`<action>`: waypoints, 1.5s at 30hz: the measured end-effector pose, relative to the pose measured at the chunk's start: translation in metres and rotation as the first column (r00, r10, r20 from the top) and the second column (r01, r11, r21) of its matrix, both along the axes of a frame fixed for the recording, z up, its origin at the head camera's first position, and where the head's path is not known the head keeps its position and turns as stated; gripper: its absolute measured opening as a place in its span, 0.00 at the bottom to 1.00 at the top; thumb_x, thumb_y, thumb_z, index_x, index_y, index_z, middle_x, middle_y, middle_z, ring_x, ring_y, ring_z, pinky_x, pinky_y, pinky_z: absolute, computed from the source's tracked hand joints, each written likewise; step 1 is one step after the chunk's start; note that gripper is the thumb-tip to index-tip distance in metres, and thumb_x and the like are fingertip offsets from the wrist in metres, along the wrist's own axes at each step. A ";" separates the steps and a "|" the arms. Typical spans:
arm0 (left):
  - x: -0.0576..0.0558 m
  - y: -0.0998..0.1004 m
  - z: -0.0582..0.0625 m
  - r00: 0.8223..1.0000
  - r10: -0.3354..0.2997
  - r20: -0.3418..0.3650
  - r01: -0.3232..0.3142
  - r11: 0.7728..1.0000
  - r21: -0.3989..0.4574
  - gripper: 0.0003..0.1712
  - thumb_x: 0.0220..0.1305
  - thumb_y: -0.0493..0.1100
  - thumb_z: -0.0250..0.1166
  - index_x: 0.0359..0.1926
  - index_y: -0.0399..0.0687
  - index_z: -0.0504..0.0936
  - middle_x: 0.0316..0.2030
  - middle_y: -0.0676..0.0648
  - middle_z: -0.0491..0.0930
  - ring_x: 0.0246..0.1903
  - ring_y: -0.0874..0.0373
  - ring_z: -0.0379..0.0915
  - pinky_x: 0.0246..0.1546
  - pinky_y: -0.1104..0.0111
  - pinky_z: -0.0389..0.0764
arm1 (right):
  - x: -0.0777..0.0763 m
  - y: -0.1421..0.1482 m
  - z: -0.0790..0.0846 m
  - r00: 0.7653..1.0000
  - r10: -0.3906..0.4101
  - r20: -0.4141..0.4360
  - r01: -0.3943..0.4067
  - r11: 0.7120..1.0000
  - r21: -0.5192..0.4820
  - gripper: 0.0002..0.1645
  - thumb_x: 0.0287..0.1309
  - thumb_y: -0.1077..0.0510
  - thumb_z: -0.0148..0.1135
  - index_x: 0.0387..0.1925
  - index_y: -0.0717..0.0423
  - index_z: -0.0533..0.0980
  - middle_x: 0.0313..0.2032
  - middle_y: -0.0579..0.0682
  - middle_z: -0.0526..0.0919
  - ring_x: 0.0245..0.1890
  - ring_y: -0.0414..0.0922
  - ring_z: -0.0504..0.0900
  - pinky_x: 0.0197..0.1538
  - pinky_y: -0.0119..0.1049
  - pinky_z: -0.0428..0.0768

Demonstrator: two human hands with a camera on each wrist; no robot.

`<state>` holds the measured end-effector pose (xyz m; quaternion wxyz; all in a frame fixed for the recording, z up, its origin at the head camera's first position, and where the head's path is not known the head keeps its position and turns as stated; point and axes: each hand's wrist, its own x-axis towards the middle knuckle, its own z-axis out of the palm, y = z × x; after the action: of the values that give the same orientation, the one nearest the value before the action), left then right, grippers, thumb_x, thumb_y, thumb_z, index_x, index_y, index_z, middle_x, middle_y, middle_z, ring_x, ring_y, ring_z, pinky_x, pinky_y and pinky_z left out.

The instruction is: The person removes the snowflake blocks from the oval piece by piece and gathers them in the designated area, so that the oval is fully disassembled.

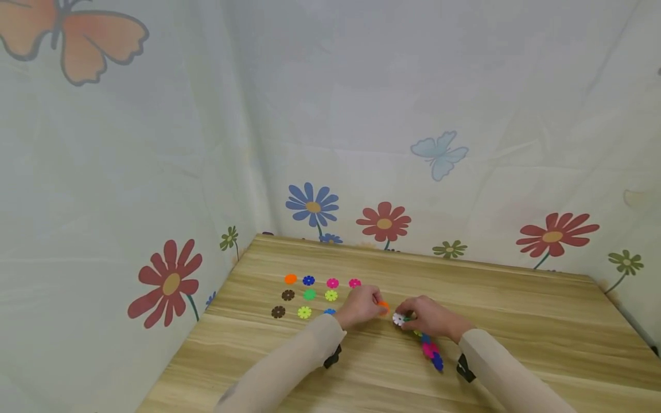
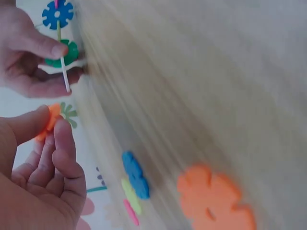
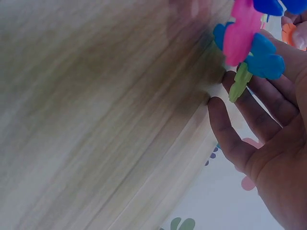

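Between thumb and fingers my left hand (image 1: 361, 304) pinches an orange flower-shaped disc (image 2: 52, 120). Close by on the right, my right hand (image 1: 431, 316) holds a chain of interlocked flower discs. At the chain's leading end is a white disc (image 1: 398, 319), seen edge-on in the left wrist view, slotted near a green disc (image 2: 71, 53). Yellow-green (image 3: 240, 84), light blue (image 3: 266, 58), pink (image 3: 238, 33) and dark blue discs (image 1: 437, 361) trail back toward the person. A small gap separates the orange disc from the white one.
Loose flower discs lie in rough rows left of the hands, among them a brown disc (image 1: 278, 312), a green disc (image 1: 309, 294) and a pink disc (image 1: 333, 283). The wooden table (image 1: 516, 304) meets a flower-printed curtain (image 1: 341, 143) at its back and left.
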<state>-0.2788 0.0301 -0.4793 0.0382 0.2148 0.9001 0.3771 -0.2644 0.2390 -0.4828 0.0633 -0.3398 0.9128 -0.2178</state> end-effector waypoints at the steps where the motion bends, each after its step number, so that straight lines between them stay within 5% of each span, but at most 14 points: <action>1: -0.001 -0.001 0.001 1.000 -0.004 0.011 0.004 1.000 0.002 0.11 0.53 0.39 0.71 0.24 0.46 0.75 0.20 0.54 0.73 0.19 0.63 0.67 0.21 0.74 0.69 | 0.000 0.000 0.000 1.000 0.000 0.000 0.000 1.000 0.002 0.15 0.55 0.56 0.68 0.44 0.57 0.80 0.40 0.43 0.82 0.39 0.38 0.79 0.42 0.38 0.79; 14: -0.021 -0.011 0.010 0.991 -0.052 0.124 0.036 0.991 0.129 0.09 0.57 0.36 0.68 0.37 0.44 0.76 0.23 0.51 0.78 0.25 0.55 0.79 0.24 0.70 0.76 | -0.002 0.000 -0.001 1.000 -0.002 -0.009 0.003 1.000 0.024 0.15 0.55 0.56 0.68 0.44 0.56 0.80 0.41 0.44 0.82 0.39 0.38 0.79 0.43 0.38 0.78; 23: -0.033 -0.017 0.020 0.976 -0.072 0.206 0.037 0.984 0.172 0.12 0.58 0.34 0.66 0.44 0.43 0.78 0.29 0.49 0.78 0.35 0.46 0.78 0.31 0.65 0.77 | -0.001 0.000 0.000 1.000 0.001 -0.001 -0.001 1.000 0.025 0.15 0.55 0.56 0.67 0.44 0.56 0.80 0.41 0.44 0.82 0.39 0.38 0.79 0.43 0.38 0.78; 29: -0.038 -0.018 0.016 0.977 -0.077 0.198 0.053 0.991 0.124 0.18 0.55 0.30 0.66 0.47 0.43 0.80 0.36 0.50 0.76 0.36 0.56 0.72 0.36 0.69 0.77 | -0.003 0.001 -0.002 1.000 -0.002 0.008 0.002 1.000 0.025 0.15 0.55 0.55 0.67 0.45 0.55 0.80 0.41 0.43 0.82 0.38 0.37 0.78 0.43 0.37 0.78; 38: -0.034 -0.010 0.002 0.988 -0.102 0.115 0.108 0.993 -0.044 0.16 0.52 0.28 0.67 0.43 0.41 0.80 0.33 0.47 0.77 0.31 0.58 0.71 0.34 0.71 0.75 | -0.001 0.000 0.001 1.000 -0.001 0.003 0.001 1.000 0.014 0.15 0.55 0.57 0.67 0.44 0.57 0.80 0.41 0.44 0.82 0.38 0.38 0.78 0.44 0.39 0.79; 45: -0.034 -0.004 -0.003 0.984 -0.121 0.133 0.134 0.987 -0.091 0.17 0.52 0.27 0.67 0.44 0.41 0.81 0.33 0.48 0.77 0.31 0.59 0.71 0.34 0.71 0.75 | -0.001 0.000 0.001 1.000 -0.007 0.003 0.007 1.000 0.015 0.15 0.55 0.56 0.68 0.44 0.57 0.80 0.41 0.44 0.82 0.38 0.38 0.79 0.43 0.39 0.79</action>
<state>-0.3123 0.0263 -0.4820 0.1301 0.2455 0.8979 0.3415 -0.2653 0.2388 -0.4816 0.0668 -0.3357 0.9155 -0.2117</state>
